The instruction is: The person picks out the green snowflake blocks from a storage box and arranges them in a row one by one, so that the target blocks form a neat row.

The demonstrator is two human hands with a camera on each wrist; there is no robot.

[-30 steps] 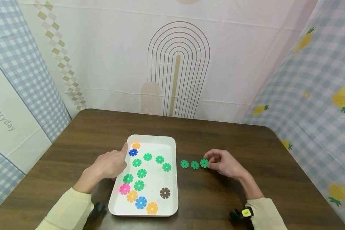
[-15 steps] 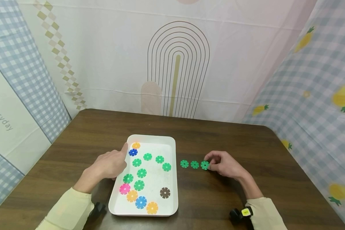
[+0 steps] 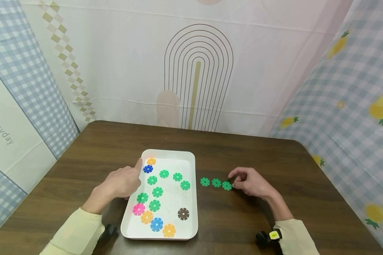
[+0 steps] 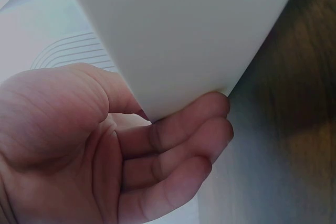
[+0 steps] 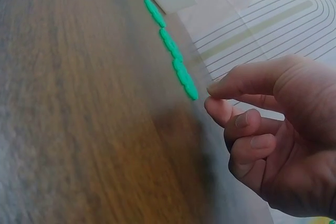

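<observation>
Beside the white tray (image 3: 172, 202), gripped by the left hand (image 3: 122, 180), three green discs (image 3: 218, 183) are laid in a row on the bench (image 3: 242, 148). Placement of the end disc (image 3: 225, 186) appears nearly complete; nothing is pinched by the right hand (image 3: 251, 182), whose loosely curved fingers (image 5: 247, 81) should next be lifted clear

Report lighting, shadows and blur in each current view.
Head view: evenly lit, green discs clear, white tray bright. Left wrist view: dim and hazy, the table blurred beside the left hand. Right wrist view: a dark, soft-edged patch, likely shadow, on the table near the right hand; the foreground grain looks soft.
</observation>
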